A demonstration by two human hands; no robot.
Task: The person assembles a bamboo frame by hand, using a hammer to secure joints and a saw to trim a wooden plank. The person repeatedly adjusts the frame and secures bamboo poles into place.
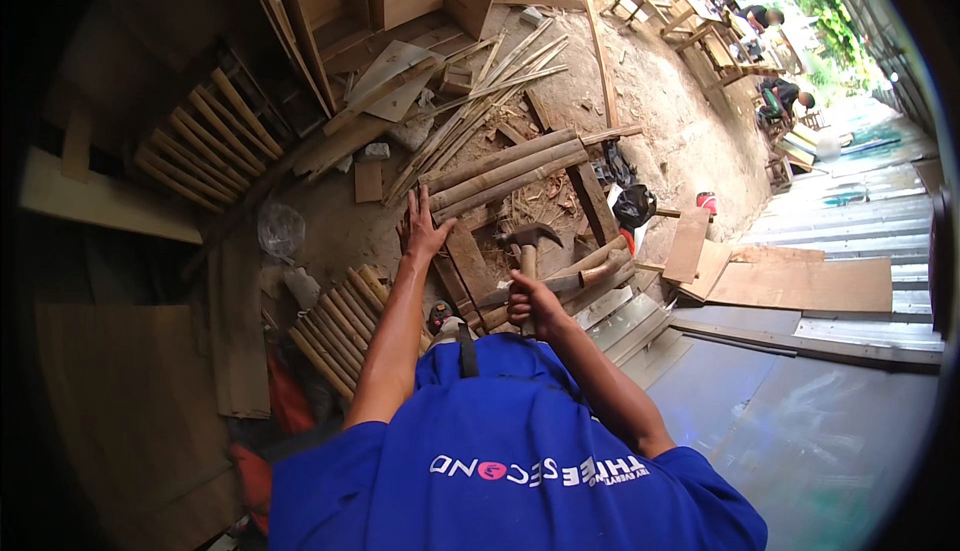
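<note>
In my right hand (pixel 535 305) is a claw hammer (pixel 529 263), its wooden handle gripped low and its dark metal head held up over the frame. My left hand (pixel 424 227) is spread, its fingers stretched along the left ends of the bamboo poles (pixel 515 173). These poles lie side by side across the far side of a low wooden frame (pixel 462 266). More bamboo poles (pixel 612 269) lie across the frame's near right part. What looks like a blade with a wooden handle (pixel 598 273) rests there, partly hidden by my right hand.
A bamboo slat panel (pixel 340 326) lies beside my left forearm; another (pixel 210 136) leans farther left. Thin wood strips (pixel 490 101) are heaped beyond the frame. Plywood pieces (pixel 800 281) and metal sheets (pixel 740 381) lie right. Two people (pixel 785 99) are at the far right.
</note>
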